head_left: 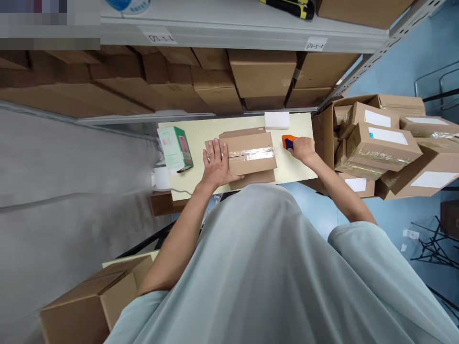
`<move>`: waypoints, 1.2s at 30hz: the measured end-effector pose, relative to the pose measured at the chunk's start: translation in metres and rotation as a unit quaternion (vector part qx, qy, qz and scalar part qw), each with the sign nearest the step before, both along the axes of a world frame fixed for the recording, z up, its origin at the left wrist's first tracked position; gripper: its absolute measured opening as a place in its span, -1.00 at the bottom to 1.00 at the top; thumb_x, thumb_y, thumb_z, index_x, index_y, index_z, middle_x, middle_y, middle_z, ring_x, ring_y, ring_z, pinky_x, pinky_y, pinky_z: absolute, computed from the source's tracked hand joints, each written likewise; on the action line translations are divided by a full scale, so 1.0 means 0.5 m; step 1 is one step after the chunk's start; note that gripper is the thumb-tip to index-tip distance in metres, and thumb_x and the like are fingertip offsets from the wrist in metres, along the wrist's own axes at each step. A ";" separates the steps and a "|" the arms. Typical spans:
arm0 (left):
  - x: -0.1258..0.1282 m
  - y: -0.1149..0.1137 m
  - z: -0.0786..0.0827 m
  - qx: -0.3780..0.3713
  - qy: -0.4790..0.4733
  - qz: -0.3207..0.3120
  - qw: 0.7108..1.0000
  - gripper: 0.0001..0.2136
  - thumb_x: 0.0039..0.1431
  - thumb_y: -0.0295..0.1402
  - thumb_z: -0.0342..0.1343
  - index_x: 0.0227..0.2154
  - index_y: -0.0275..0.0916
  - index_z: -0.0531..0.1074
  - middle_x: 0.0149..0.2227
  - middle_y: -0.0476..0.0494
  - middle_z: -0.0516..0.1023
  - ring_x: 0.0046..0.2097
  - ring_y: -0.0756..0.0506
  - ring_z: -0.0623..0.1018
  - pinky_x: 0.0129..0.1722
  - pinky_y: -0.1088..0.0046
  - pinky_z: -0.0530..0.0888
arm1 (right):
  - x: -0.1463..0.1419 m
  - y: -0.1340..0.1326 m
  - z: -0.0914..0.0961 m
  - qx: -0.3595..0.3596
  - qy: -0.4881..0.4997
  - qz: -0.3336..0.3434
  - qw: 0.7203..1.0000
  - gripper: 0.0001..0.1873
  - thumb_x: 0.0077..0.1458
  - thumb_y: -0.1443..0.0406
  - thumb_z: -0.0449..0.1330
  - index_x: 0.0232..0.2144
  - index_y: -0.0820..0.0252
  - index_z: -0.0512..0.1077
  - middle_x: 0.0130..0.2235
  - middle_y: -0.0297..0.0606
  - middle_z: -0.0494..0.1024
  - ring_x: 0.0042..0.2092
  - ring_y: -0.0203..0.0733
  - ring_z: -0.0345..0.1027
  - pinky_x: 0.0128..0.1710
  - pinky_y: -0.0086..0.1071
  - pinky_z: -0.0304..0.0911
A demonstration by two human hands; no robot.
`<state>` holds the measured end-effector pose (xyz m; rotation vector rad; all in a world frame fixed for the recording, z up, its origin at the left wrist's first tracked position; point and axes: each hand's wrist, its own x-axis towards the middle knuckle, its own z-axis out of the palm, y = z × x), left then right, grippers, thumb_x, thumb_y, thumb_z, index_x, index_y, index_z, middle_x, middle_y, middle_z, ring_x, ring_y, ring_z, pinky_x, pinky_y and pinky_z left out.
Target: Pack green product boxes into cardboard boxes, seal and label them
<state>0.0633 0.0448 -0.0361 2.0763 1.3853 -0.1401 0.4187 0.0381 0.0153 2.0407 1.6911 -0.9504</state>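
Note:
A cardboard box (251, 155) lies on the pale yellow tabletop (299, 165), with a shiny strip of clear tape along its top seam. Flaps stick out at its far and near sides. My left hand (217, 167) lies flat over the box's left end, fingers spread. To the right of the box, apart from it, my right hand (303, 149) is closed around an orange and dark-blue tool (289, 141). My fingers cover most of that tool, so its exact kind is unclear.
A green and white carton (177, 148) stands left on the table, a white pad (277, 120) at the back. Right of the table, a large carton (322, 136) holds several taped, labelled boxes (383, 145). A shelf (229, 28) with boxes runs behind. Another box (96, 296) sits lower left.

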 end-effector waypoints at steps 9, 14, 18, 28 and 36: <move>0.101 -0.061 0.087 -0.055 -0.249 0.105 0.961 0.26 0.16 0.39 0.28 0.67 -0.14 -0.22 0.69 -0.42 -0.18 0.68 -0.48 -0.10 0.62 -0.13 0.03 | -0.066 -0.155 0.118 0.086 0.433 -0.266 0.857 -0.20 0.10 -0.44 0.30 -0.17 0.15 0.50 -0.30 -0.12 0.72 -0.28 -0.01 0.62 -0.23 -0.20 0.53; 0.156 -0.097 0.116 -0.110 -0.432 0.145 0.883 0.00 0.27 0.34 0.24 0.59 -0.09 0.11 0.59 -0.41 0.23 0.58 -0.41 0.30 0.52 -0.03 0.35 | -0.128 -0.185 0.119 0.080 0.523 -0.280 0.801 -0.21 0.04 -0.42 0.40 -0.17 0.14 0.51 -0.31 -0.18 0.71 -0.29 -0.07 0.62 -0.17 -0.20 0.58; 0.161 -0.110 0.124 -0.102 -0.459 0.195 0.861 -0.21 0.28 0.26 0.30 0.42 -0.09 0.38 0.47 -0.37 0.44 0.49 -0.36 0.45 0.46 -0.01 0.44 | -0.145 -0.177 0.113 0.084 0.528 -0.260 0.804 -0.17 0.04 -0.44 0.37 -0.08 0.11 0.52 -0.25 -0.17 0.74 -0.16 0.01 0.67 -0.03 -0.11 0.61; 0.141 -0.124 0.171 -0.067 -0.477 0.256 0.838 -0.44 0.31 0.14 0.34 0.18 -0.13 0.57 0.24 -0.31 0.66 0.31 -0.28 0.63 0.41 0.04 0.51 | -0.182 -0.161 0.114 0.086 0.538 -0.214 0.811 -0.18 0.11 -0.48 0.26 -0.08 0.07 0.53 -0.18 -0.16 0.74 -0.05 0.09 0.67 0.15 -0.01 0.56; 0.074 -0.081 0.240 -0.055 -0.470 0.282 0.834 -0.44 0.41 0.17 0.22 0.19 -0.15 0.62 0.16 -0.29 0.72 0.19 -0.26 0.71 0.28 0.10 0.62 | -0.213 -0.152 0.149 0.048 0.549 -0.171 0.817 -0.28 0.13 -0.40 0.34 -0.05 0.00 0.54 -0.13 -0.16 0.74 0.05 0.17 0.66 0.24 0.09 0.51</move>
